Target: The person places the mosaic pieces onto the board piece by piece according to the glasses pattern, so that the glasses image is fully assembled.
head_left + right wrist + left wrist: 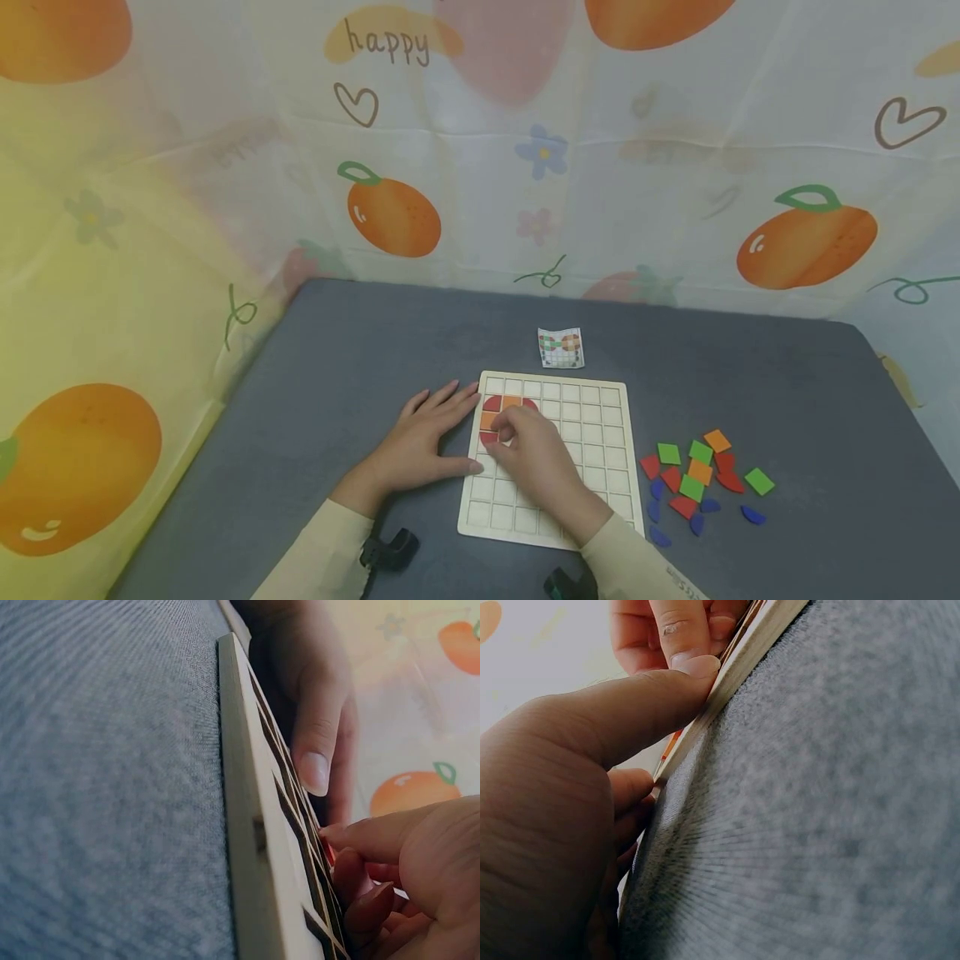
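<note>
A pale wooden grid board (592,434) lies on the table. In its upper left cells sit a red quarter-circle piece (491,403), an orange square (512,402), another red piece (530,404) and a second orange square (488,421). My left hand (420,442) rests along the board's left edge, fingers spread and thumb touching the rim. Over the left columns, my right hand (540,458) pinches a red rounded piece (488,437) at its cell, below the second orange square. In the right wrist view, fingers partly hide this red piece (328,850).
Right of the board lie loose green squares (759,481), orange squares (717,441), red pieces (683,507) and blue curved pieces (753,515). A small printed pattern card (561,348) lies behind the board. A fruit-print cloth (465,167) hangs behind the grey table (375,342).
</note>
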Motion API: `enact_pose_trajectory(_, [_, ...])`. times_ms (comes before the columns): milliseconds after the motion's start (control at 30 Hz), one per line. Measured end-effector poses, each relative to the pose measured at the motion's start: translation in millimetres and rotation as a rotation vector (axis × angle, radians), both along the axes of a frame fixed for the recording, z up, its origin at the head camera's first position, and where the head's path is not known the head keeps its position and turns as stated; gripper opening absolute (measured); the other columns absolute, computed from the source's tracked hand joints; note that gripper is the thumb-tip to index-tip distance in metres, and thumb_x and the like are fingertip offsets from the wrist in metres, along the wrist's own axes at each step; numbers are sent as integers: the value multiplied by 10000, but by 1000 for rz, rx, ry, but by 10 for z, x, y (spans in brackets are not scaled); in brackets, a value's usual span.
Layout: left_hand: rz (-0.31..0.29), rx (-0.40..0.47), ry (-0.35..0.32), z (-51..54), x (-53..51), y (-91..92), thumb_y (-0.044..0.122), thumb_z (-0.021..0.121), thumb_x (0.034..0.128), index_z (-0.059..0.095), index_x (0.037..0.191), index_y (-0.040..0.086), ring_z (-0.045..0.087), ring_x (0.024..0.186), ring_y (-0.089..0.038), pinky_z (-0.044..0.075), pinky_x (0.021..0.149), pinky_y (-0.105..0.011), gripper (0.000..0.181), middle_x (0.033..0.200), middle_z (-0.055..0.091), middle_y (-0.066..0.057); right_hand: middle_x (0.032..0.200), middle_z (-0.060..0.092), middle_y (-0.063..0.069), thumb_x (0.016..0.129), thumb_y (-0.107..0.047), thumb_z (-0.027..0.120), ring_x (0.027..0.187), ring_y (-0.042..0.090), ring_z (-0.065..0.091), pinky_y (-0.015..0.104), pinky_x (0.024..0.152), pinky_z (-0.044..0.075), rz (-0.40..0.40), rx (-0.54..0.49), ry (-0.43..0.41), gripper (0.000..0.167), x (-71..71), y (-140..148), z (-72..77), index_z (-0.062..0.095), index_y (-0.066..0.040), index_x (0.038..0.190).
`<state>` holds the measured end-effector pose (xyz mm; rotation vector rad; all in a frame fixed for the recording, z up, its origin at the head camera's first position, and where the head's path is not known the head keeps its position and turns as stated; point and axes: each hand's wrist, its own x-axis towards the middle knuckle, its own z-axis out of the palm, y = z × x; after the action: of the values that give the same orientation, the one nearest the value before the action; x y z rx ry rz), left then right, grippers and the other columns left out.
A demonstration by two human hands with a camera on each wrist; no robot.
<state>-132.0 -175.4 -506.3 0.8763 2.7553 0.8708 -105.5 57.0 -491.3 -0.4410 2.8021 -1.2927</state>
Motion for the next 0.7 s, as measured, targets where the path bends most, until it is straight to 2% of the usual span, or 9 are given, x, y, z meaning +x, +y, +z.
enact_pose_trajectory(167, [-3, 9, -5, 5, 5, -1, 608, 812, 916, 419, 1699, 149, 196, 1640, -267, 70, 1249, -671, 989, 1752, 328, 57, 980, 693, -43, 983, -169, 837, 809, 91, 614, 338, 747, 544, 7, -60, -27, 152, 0, 32, -21, 742, -108, 1085])
enact_pose_trajectory(367, [-6, 16, 6, -13, -4, -8, 608, 812, 917, 425, 1697, 145, 205, 1638, -272, 77, 1244, -679, 986, 1749, 338, 57, 975, 708, -67, 1051, -344, 764, 855, 130, 664, 350, 770, 546, 29, -263, -151, 268, 20, 109, 15, 752, -114, 1187])
enact_pose_trajectory(533, [-6, 23, 9, -27, -13, -10, 612, 812, 916, 434, 1693, 143, 211, 1636, -273, 80, 1242, -682, 983, 1745, 346, 56, 969, 731, 54, 1126, -391, 635, 863, 233, 700, 347, 769, 549, 56, -424, -239, 331, 19, 170, 88, 724, -87, 1224])
enact_pose_trajectory(700, [2, 7, 7, -20, -12, 0, 618, 814, 907, 432, 1694, 147, 207, 1637, -265, 84, 1246, -671, 994, 1746, 340, 59, 1121, 711, 168, 1201, -362, 426, 971, 357, 695, 358, 778, 573, 128, -561, -288, 465, 19, 277, 160, 644, 21, 1350])
